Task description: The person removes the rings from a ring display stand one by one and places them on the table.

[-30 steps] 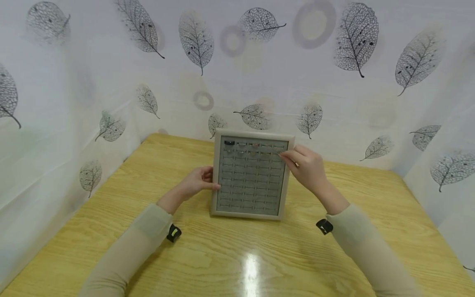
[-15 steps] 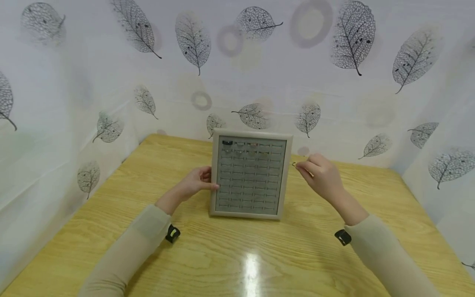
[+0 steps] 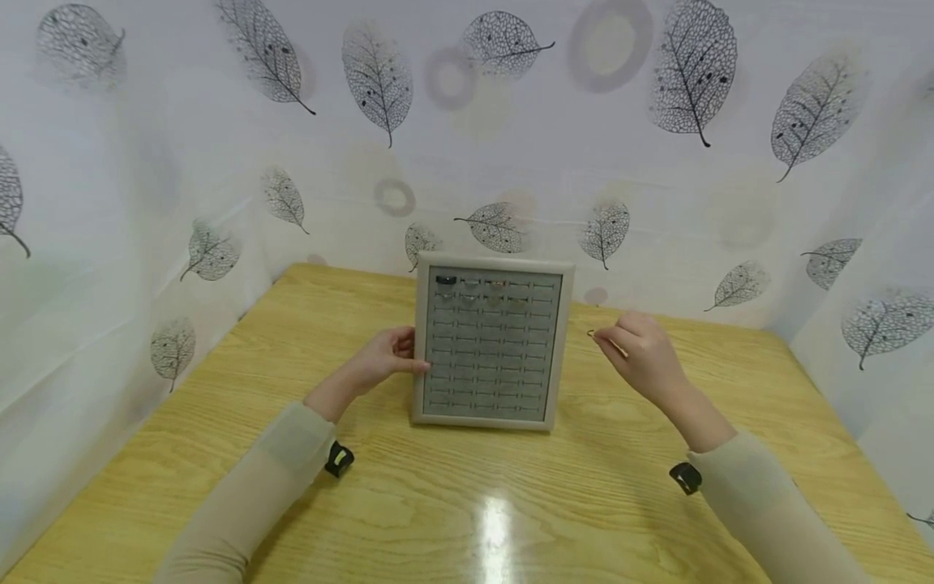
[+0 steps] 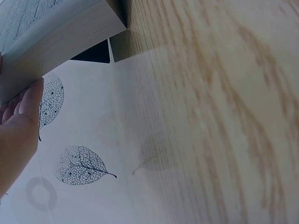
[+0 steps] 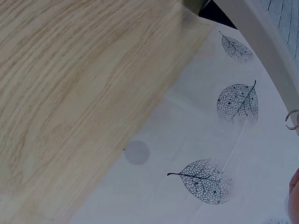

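Note:
In the head view a ring display board with a pale frame and a grey slotted pad stands leaning on the table. My left hand grips its left edge, thumb on the front and fingers behind. Several rings sit in the top two rows, among them a wide black ring at the upper left. To the right of the board, my right hand pinches a thin ring between thumb and fingertips, apart from the frame. The right wrist view shows that silvery ring at its right edge, with most of the hand out of sight.
The wooden table reaches back to a white cloth printed with leaves, which also hangs along the sides. A black support shows behind the board in the left wrist view.
My right hand has drawn the thin ring off the right end of the second row and moved right and slightly down with it. The left hand keeps its hold on the board.

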